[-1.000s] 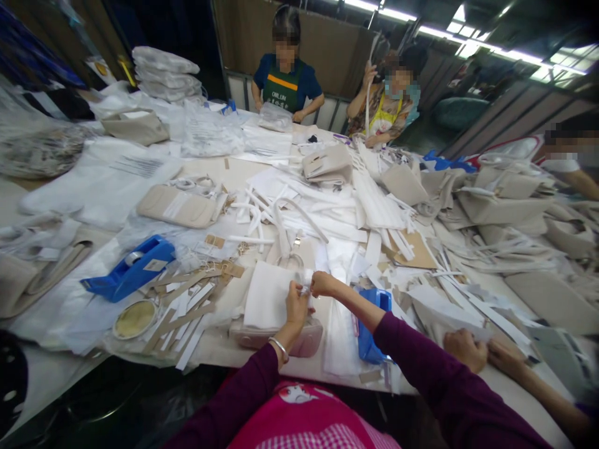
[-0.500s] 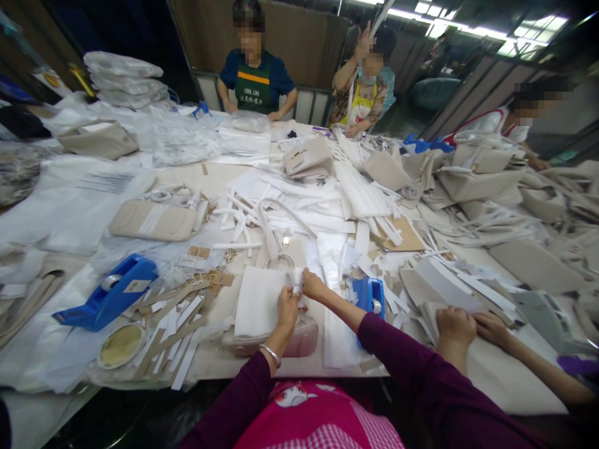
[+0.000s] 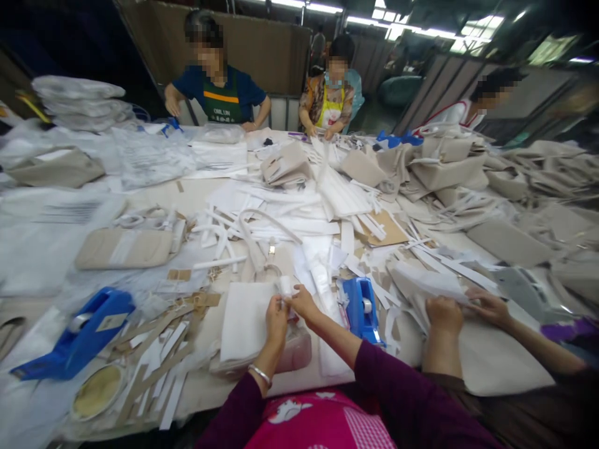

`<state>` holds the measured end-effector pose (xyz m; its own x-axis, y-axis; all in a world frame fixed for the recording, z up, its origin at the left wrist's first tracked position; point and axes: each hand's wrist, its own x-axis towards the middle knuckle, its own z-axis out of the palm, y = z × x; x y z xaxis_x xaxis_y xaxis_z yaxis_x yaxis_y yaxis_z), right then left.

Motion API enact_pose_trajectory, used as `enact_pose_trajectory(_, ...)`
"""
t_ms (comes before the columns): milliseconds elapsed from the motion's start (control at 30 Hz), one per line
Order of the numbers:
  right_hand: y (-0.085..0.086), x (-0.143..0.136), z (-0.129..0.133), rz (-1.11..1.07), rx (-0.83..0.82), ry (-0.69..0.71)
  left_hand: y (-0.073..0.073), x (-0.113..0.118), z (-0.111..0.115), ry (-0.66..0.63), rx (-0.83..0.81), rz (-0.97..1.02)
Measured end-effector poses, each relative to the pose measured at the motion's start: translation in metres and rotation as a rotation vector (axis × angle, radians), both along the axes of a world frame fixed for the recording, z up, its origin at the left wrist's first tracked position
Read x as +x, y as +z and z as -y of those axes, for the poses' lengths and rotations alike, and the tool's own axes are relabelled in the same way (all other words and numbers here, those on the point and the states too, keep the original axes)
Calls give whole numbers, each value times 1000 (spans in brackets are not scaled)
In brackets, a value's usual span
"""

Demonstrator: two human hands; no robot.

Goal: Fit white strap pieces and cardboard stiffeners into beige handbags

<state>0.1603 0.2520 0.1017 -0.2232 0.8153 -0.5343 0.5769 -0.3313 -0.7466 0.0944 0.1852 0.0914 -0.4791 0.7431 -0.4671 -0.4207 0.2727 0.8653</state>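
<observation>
A beige handbag [image 3: 292,352] lies in front of me, with a folded white sheet [image 3: 246,321] over much of its front. Its thin strap [image 3: 247,232] loops up behind it, near a small gold-coloured clasp [image 3: 271,249]. At the bag's upper right, a white wrapping strip [image 3: 284,285] stands up around a strap end. My left hand [image 3: 277,323], a silver bangle at its wrist, pinches the strip's lower part. From the right, the closed fingers of my right hand [image 3: 304,304] hold the same strip. The exact fingertip contact is partly hidden.
A blue tape dispenser [image 3: 362,312] stands right of the bag, another blue dispenser [image 3: 88,337] at left near a round tape roll [image 3: 98,391]. Paper strips [image 3: 159,355] lie between. A co-worker's hands [image 3: 444,315] work on beige material at right. Bags pile up [image 3: 449,171] behind.
The view has turned right, so things sit further left. My hands stay at the strip, its top now leaning less hidden between them. Across the table, a co-worker's raised arm has come down.
</observation>
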Motion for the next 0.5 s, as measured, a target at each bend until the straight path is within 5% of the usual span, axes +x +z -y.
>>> enact_pose_trajectory(167,-3,-10,8,-399,-227,-258,1,-1,-1,10,7,30)
enact_pose_trajectory(367,-12,-2,13,-383,-197,-110,-2,4,6,-11,-82,162)
enact_pose_trajectory(500,-16,11,7,-249,30,-29,25,-17,20,-121,-131,-110)
